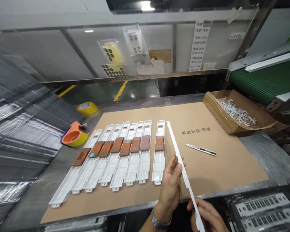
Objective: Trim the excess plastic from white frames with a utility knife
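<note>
At the far left of the frame, beside the brown cardboard work mat [207, 167], sit an orange and yellow tape dispenser [74, 135] and, a little above it, a yellow roll of tape [87, 108]. Moving right, a fanned row of long white plastic trays [116, 154] lies flat on the mat, edges touching or overlapping, each with a reddish-brown rectangular pad [125, 147] across its middle; one more such tray [159, 151] lies just apart from the row. Lower centre, the left hand [170, 183] pinches a long white plastic tray held edge-on [181, 158] at mid-length, thumb and fingers closed on its thin rim, while the right hand [207, 217] at the bottom edge closes around its near end; the far tip hangs above the mat just right of the lone tray. To lay this piece well, I judge it should be rolled flat first, then lowered parallel to its neighbour with the near ends in line, both hands supporting so the slender strip does not bow or twist. Further right, a slim silver utility blade [200, 150] lies loose on the mat, near enough that the tray should be kept from sweeping over it. In the upper right, an open shallow cardboard box [234, 111] holds white plastic scraps.
</note>
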Demonstrator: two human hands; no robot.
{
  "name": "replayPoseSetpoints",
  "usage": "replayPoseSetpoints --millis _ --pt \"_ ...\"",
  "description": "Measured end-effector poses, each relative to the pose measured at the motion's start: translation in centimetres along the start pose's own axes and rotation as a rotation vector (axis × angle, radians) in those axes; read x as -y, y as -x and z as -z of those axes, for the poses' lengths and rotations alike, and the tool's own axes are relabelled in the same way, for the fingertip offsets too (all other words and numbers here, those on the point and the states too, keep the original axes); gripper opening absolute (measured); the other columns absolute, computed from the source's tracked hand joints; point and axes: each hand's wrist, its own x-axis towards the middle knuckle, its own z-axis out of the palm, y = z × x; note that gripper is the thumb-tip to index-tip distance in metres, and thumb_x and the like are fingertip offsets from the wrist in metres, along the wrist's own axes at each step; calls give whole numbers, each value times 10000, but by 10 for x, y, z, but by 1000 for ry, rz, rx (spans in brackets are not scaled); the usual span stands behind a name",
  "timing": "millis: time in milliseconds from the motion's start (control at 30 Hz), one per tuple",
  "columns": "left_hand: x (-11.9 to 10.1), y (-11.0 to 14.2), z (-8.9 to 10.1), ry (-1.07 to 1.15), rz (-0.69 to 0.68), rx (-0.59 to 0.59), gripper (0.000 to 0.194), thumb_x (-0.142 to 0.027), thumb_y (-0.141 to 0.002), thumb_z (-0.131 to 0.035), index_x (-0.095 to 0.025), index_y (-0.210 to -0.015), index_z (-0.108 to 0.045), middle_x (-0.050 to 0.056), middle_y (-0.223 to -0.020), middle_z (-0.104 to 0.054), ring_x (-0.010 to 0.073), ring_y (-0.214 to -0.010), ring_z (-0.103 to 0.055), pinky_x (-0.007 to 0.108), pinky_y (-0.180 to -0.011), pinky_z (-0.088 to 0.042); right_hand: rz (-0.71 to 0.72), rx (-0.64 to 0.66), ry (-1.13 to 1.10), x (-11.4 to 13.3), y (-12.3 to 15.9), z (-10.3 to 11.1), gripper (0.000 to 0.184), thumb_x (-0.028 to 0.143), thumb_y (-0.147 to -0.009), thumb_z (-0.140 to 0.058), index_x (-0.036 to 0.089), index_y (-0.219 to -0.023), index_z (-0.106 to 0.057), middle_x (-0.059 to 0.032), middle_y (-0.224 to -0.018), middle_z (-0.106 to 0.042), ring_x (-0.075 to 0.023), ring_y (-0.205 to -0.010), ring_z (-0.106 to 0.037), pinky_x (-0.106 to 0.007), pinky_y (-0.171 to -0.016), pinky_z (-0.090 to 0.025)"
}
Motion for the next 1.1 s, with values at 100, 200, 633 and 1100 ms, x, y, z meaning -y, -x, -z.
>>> replayPoseSetpoints --millis 100,200,633,1100 --pt "-2 -4 -2 30 18 -20 457 -349 -724 -735 -249 -1151 -604 43 -1086 -659 151 -957 -608 297 -914 -438 18 59 -48 5 2 -12 384 503 -833 -608 135 -944 -608 6 -482 -588 -48 -340 -430 -143 -374 -273" --pt "-3 -5 -2 46 13 -23 447 -333 -712 -750 -241 -1128 -612 31 -1045 -671 120 -895 -613 263 -870 -451 22 90 -71 10 3 -20 376 500 -846 -589 135 -935 -589 6 -469 -582 -56 -322 -435 -136 -345 -273" --pt "-7 -5 -4 37 11 -22 409 -320 -704 -750 -226 -1081 -621 38 -1051 -674 133 -896 -617 249 -828 -445 34 28 7 19 5 -30 423 545 -788 -645 130 -853 -593 31 -468 -540 -51 -336 -435 -126 -322 -299" --pt "-10 -4 -7 50 22 -22 373 -290 -699 -746 -208 -1043 -627 47 -1042 -680 135 -885 -619 249 -813 -457 75 -16 127 24 5 -29 442 564 -802 -611 122 -809 -602 36 -511 -501 -44 -364 -392 -145 -341 -301"
